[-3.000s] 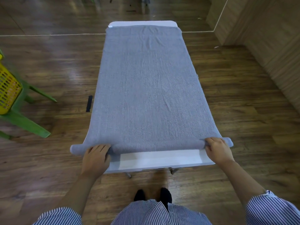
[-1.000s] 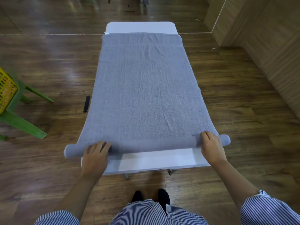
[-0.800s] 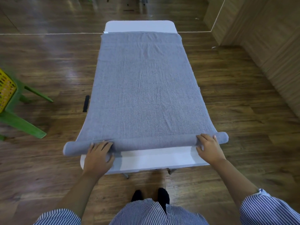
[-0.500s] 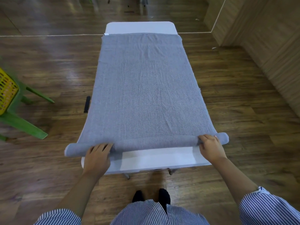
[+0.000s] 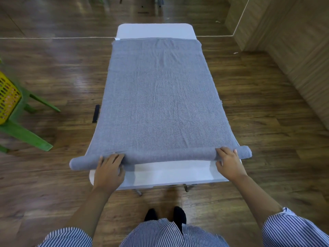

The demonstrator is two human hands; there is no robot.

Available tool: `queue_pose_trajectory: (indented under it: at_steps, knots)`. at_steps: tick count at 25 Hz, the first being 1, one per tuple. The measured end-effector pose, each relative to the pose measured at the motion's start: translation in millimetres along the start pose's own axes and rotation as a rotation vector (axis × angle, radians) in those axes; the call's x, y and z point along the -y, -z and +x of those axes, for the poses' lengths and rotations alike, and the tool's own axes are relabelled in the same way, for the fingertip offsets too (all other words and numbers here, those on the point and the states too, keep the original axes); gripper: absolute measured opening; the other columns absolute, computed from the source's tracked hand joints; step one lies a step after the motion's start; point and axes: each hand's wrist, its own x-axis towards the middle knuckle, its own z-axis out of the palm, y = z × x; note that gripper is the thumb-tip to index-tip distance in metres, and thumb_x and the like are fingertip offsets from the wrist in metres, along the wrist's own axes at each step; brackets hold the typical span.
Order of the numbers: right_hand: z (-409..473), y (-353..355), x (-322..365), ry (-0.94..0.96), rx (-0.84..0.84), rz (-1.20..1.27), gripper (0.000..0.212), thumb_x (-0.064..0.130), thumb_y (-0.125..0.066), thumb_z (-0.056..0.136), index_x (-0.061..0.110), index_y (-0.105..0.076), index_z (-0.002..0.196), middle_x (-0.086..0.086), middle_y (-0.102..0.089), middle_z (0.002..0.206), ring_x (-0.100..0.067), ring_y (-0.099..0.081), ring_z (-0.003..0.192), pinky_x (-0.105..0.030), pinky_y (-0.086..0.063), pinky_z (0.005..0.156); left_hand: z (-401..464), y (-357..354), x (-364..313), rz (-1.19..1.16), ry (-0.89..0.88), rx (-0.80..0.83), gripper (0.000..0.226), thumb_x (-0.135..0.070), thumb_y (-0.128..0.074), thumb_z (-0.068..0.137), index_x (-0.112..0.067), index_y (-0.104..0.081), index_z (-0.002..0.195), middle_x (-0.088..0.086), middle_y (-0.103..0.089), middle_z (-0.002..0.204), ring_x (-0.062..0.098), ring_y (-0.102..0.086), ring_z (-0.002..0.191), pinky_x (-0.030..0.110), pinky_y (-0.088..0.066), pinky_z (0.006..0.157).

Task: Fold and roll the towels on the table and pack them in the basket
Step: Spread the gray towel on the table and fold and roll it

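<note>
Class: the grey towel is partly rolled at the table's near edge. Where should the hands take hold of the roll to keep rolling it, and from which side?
Judging by its pose, take the roll near both ends, as the left hand and right hand do, coming from the near side with fingers over the top. It lies across the table, longer than the table is wide, so a spread grip should keep it even.

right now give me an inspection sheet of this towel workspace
surface: white table, bare at its far end and near edge
job's things: grey towel spread flat along the table, near end rolled into a thin roll overhanging both sides; yellow basket on a green stool at far left
clutter: nothing seen on the table
hands: left hand and right hand both rest fingers on the roll, near its ends
cables: nothing seen
surroundings: wooden floor, small black object on the floor left of the table, wood-panelled wall at right
</note>
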Motion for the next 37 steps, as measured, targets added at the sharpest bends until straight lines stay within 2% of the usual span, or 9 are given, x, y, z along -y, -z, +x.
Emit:
queue_pose_trajectory:
  at_steps: [2,5,11,16,19,22,26,32,37]
  knots:
    - [-1.7,3.6,0.7,-0.01,0.053,-0.004,0.051,-0.011,-0.057,0.072,0.0,-0.056,0.121,-0.015,-0.058,0.118,-0.034,-0.049,0.118,-0.056,-0.018,0.11,0.3,-0.4,0.3,-0.011,0.004,0.037,0.045,-0.009,-0.071,0.07,-0.009,-0.064,0.114,0.006,-0.066,0.111,0.03,-0.06,0.108,0.059,-0.035,0.102]
    - [-0.4,7.1,4.1,-0.047,0.021,0.001,0.044,-0.014,-0.052,0.074,0.0,-0.06,0.115,-0.015,-0.063,0.109,-0.035,-0.055,0.106,-0.056,-0.022,0.109,2.1,0.0,1.5,0.021,0.014,0.027,0.052,0.008,-0.078,0.06,-0.008,-0.067,0.109,0.009,-0.069,0.102,0.032,-0.066,0.094,0.06,-0.043,0.094]
    - [-0.5,11.4,2.5,-0.021,0.026,-0.07,0.018,0.003,-0.054,0.081,0.004,-0.066,0.094,-0.012,-0.066,0.086,-0.036,-0.06,0.086,-0.052,-0.037,0.1,-9.6,4.6,9.3,0.07,-0.112,0.011,0.051,-0.001,-0.053,0.058,-0.01,-0.07,0.105,0.005,-0.07,0.094,0.028,-0.067,0.084,0.046,-0.052,0.077]
    - [3.7,11.1,5.9,-0.005,-0.084,-0.114,0.034,-0.008,-0.06,0.07,0.001,-0.062,0.102,-0.016,-0.061,0.101,-0.038,-0.058,0.095,-0.058,-0.036,0.096,-7.4,9.7,8.4,0.113,-0.035,-0.063,0.045,-0.005,-0.048,0.066,-0.012,-0.067,0.106,0.01,-0.065,0.107,0.031,-0.062,0.095,0.047,-0.047,0.081]
    - [0.3,13.0,8.1,-0.023,0.031,-0.098,0.043,-0.001,-0.054,0.079,0.005,-0.056,0.122,-0.011,-0.057,0.122,-0.031,-0.05,0.116,-0.053,-0.024,0.107,-7.7,3.7,0.8,0.049,-0.023,-0.074,0.036,-0.013,-0.044,0.077,-0.009,-0.068,0.103,0.009,-0.068,0.101,0.032,-0.065,0.092,0.048,-0.051,0.081]
    - [-3.7,10.8,6.4,-0.043,0.092,-0.127,0.055,0.0,-0.056,0.077,0.009,-0.048,0.132,-0.006,-0.052,0.13,-0.026,-0.045,0.124,-0.049,-0.018,0.112,-9.5,-0.3,0.4,0.042,-0.016,-0.041,0.036,-0.018,-0.061,0.072,-0.009,-0.068,0.106,0.006,-0.069,0.103,0.03,-0.065,0.097,0.054,-0.047,0.093]
    - [-2.5,4.1,6.8,-0.041,-0.02,-0.155,0.044,-0.011,-0.062,0.067,0.004,-0.064,0.108,-0.012,-0.066,0.101,-0.035,-0.061,0.098,-0.058,-0.037,0.098,-9.6,-0.2,2.0,0.066,0.015,-0.003,0.057,0.011,-0.079,0.052,-0.007,-0.069,0.106,0.011,-0.071,0.098,0.033,-0.068,0.091,0.057,-0.051,0.086]
    - [-2.7,7.1,5.6,-0.01,-0.063,-0.158,0.017,-0.002,-0.067,0.07,0.004,-0.069,0.085,-0.01,-0.066,0.075,-0.035,-0.063,0.077,-0.058,-0.045,0.089,-12.8,2.3,9.9,0.111,-0.114,-0.015,0.054,-0.004,-0.055,0.055,-0.011,-0.069,0.106,0.005,-0.07,0.093,0.028,-0.067,0.083,0.047,-0.052,0.073]
    - [5.4,9.1,3.9,-0.004,-0.099,-0.14,0.036,-0.008,-0.063,0.068,0.004,-0.063,0.103,-0.013,-0.063,0.104,-0.035,-0.06,0.097,-0.059,-0.04,0.094,-7.8,7.3,6.4,0.116,-0.055,-0.089,0.048,-0.007,-0.039,0.072,-0.013,-0.061,0.115,0.01,-0.062,0.11,0.031,-0.06,0.1,0.051,-0.046,0.085]
